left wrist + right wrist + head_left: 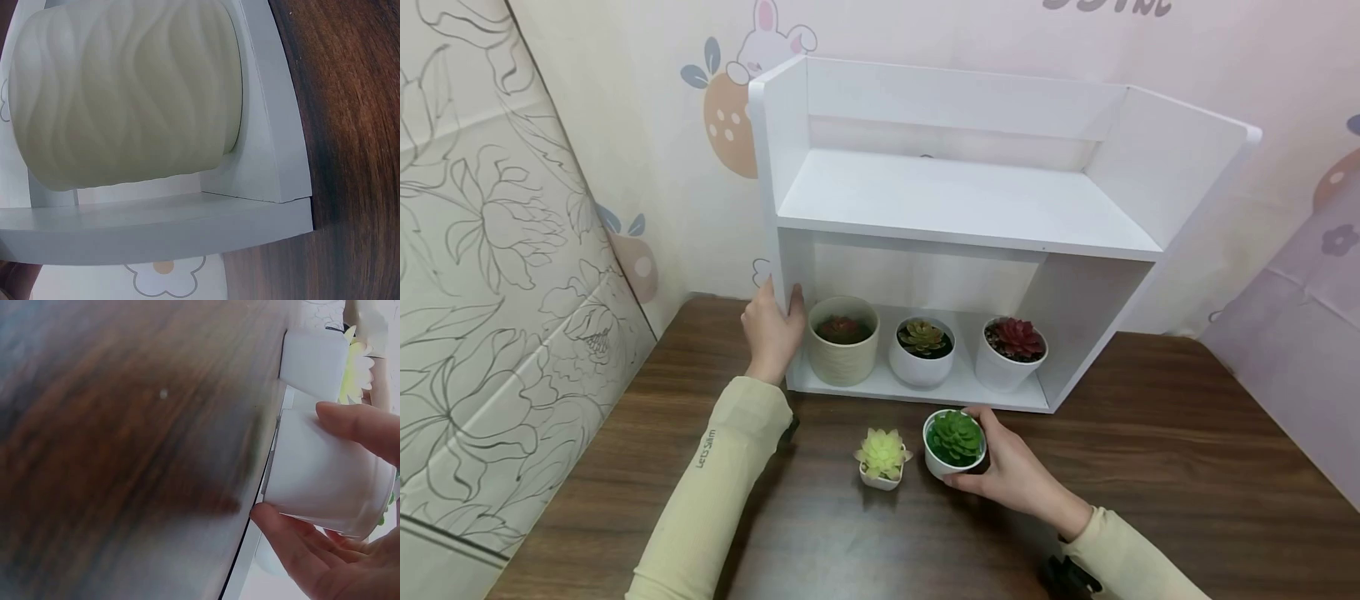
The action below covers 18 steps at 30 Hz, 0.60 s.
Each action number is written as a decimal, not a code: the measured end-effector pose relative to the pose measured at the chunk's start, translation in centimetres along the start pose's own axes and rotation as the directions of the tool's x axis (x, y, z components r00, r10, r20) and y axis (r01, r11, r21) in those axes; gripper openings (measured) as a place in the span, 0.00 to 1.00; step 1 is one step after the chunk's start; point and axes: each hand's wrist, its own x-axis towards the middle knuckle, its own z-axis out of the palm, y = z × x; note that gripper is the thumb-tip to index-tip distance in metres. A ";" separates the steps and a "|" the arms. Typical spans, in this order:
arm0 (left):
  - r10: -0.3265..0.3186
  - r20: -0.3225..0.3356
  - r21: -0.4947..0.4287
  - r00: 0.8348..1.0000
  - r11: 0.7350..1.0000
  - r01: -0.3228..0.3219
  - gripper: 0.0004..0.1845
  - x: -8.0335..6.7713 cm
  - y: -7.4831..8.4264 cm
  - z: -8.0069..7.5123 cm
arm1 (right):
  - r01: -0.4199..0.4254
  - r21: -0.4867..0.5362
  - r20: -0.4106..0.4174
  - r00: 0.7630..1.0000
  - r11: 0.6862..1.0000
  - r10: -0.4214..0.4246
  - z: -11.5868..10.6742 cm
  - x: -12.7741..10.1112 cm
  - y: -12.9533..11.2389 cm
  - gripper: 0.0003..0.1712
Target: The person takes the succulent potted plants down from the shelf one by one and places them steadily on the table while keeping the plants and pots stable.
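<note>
Gripping upright green succulent pot (pixel 954 442), right hand (pixel 1011 471) fingers curled round it.

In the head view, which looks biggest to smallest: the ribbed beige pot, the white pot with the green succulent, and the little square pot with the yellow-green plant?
1. Ribbed beige pot, though it sits farther back on the white shelf.
2. White pot with the green succulent, held by the right hand.
3. Little square pot with the yellow-green plant.
</note>
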 end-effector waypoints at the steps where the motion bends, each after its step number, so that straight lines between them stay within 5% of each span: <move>1: 0.000 -0.001 0.004 1.000 1.000 0.000 0.17 0.0 0.0 0.0 | 0.001 0.002 0.003 1.000 1.000 -0.001 0.0 0.0 0.0 0.43; 18: 0.025 -0.002 0.002 1.000 1.000 -0.025 0.17 0.0 -0.1 0.1 | 0.003 -0.009 0.053 0.999 1.000 -0.003 -0.1 -0.1 0.3 0.44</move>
